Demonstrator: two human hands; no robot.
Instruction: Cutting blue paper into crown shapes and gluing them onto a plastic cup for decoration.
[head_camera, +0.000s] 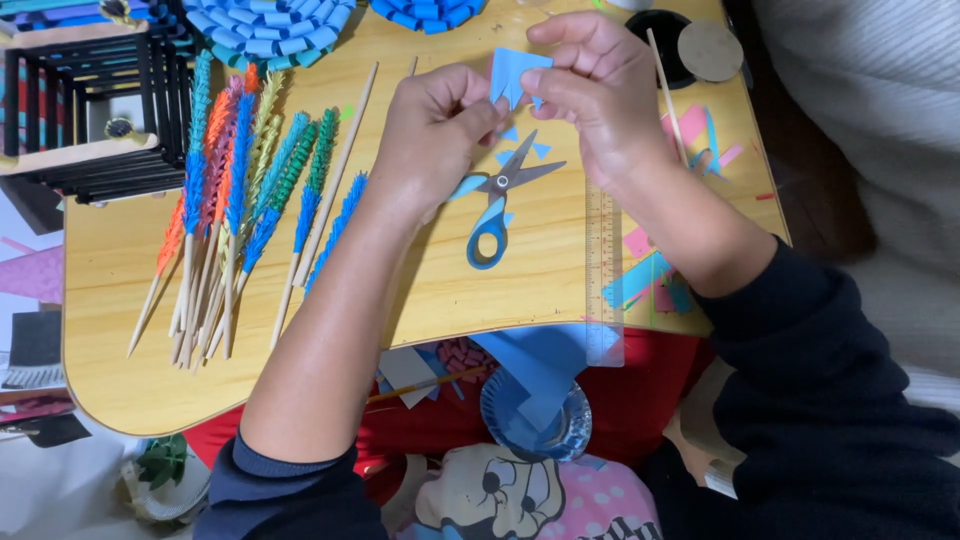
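Head view: left hand (435, 125) and right hand (590, 85) partly hide blue paper (517, 75)

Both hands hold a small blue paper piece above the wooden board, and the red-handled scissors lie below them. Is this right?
Not quite: the scissors have blue handles, not red. The head view shows this. The rest holds: both the left hand and right hand hold the blue paper above the board.

The wooden worktop (130, 370) carried a row of sticks wrapped in coloured paper (235, 210) on its left, blue-handled scissors (500, 205) near the middle, a clear ruler (603, 270) beside them, and paper scraps (650, 280) at right.
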